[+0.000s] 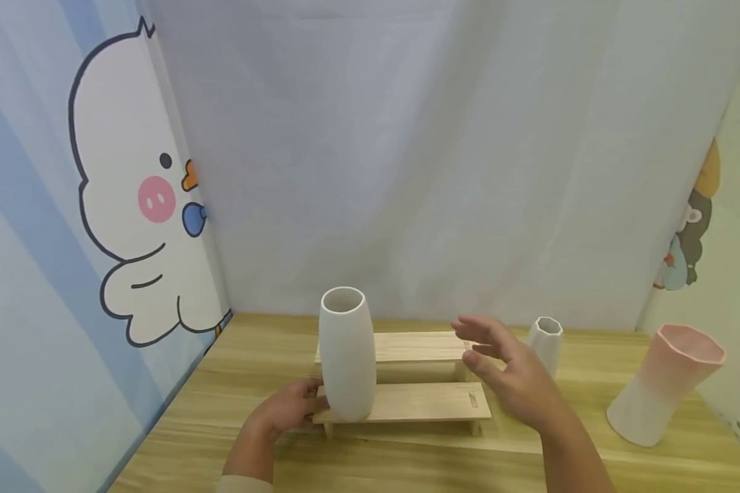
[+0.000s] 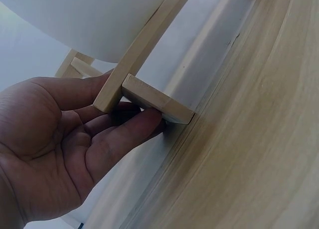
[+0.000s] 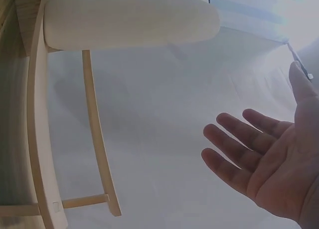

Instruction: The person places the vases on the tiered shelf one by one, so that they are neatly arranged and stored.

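A tall white vase (image 1: pixel 347 356) (image 2: pixel 75 19) (image 3: pixel 129 19) stands on the left end of the lower step of a two-step wooden stand (image 1: pixel 419 402) (image 2: pixel 154 102) (image 3: pixel 37 139) on a wooden table (image 1: pixel 407 465). My left hand (image 1: pixel 305 404) (image 2: pixel 124 126) lies at the stand's left end, its nearly straight fingers against the leg and board edge beside the vase. My right hand (image 1: pixel 487 352) (image 3: pixel 239 144) hovers over the right end of the stand, fingers spread, holding nothing.
A small white faceted vase (image 1: pixel 545 342) stands on the table just behind my right hand. A larger pink vase (image 1: pixel 660 383) stands at the far right. Curtains with cartoon prints close in the table at the left (image 1: pixel 129 205), back and right.
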Action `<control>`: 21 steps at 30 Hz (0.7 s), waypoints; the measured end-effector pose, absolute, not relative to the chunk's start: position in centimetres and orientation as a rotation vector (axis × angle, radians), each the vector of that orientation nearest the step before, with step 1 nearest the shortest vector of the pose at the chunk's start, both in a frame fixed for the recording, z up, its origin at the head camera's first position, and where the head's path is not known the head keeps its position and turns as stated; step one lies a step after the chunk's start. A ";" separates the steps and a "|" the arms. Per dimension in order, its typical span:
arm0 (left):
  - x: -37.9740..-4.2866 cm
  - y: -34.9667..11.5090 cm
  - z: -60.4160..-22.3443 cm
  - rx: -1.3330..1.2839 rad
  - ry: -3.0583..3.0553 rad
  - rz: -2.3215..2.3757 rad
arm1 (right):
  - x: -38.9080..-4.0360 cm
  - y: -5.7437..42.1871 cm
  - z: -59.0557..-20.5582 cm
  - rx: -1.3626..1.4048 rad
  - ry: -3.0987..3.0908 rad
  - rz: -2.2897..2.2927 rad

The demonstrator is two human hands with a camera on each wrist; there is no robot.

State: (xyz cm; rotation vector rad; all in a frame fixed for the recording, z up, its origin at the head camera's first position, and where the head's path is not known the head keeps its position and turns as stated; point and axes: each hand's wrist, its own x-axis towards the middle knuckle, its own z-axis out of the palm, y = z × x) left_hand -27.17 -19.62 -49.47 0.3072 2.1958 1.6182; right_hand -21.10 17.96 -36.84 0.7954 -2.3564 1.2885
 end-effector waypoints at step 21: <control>-27.4 -19.5 -49.6 0.273 2.239 1.578 | -19.9 24.6 -34.8 0.564 -2.304 1.349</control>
